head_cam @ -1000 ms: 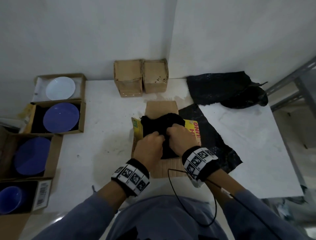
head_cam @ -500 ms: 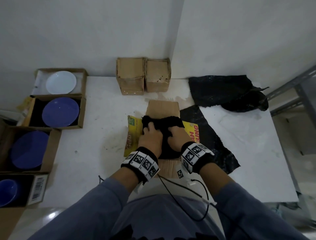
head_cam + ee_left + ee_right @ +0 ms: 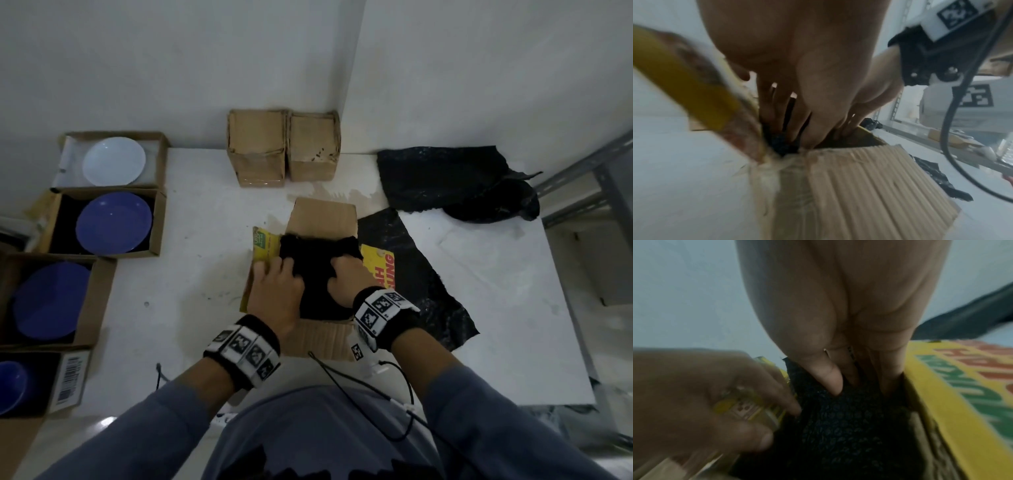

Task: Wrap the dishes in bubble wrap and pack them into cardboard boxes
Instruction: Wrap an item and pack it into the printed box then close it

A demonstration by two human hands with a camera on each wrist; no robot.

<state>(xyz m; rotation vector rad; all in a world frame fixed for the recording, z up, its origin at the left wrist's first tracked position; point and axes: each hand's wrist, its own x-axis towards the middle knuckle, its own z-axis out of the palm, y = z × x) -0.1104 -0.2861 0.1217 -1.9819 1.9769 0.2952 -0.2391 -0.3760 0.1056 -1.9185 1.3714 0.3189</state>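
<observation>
An open cardboard box (image 3: 322,212) with yellow printed flaps (image 3: 265,241) stands mid-table. A dish wrapped in black bubble wrap (image 3: 318,270) sits in its mouth; the dish itself is hidden. My left hand (image 3: 274,287) grips the bundle's left edge, with fingers and thumb pushed down beside the left flap (image 3: 701,97) onto the wrap (image 3: 781,144). My right hand (image 3: 346,277) grips the right edge. Its thumb presses into the wrap (image 3: 849,426) and its fingers reach down along the right flap (image 3: 962,394).
Two closed boxes (image 3: 257,150) stand at the back wall. A flat black wrap sheet (image 3: 421,281) lies right of the box, a crumpled one (image 3: 455,181) behind it. Left of the table, open boxes hold a white plate (image 3: 114,161), blue plates (image 3: 114,222) and a blue bowl (image 3: 10,383).
The wrapped bundle has gone lower into the box. Both hands moved forward and down with it and spread apart to its left and right edges.
</observation>
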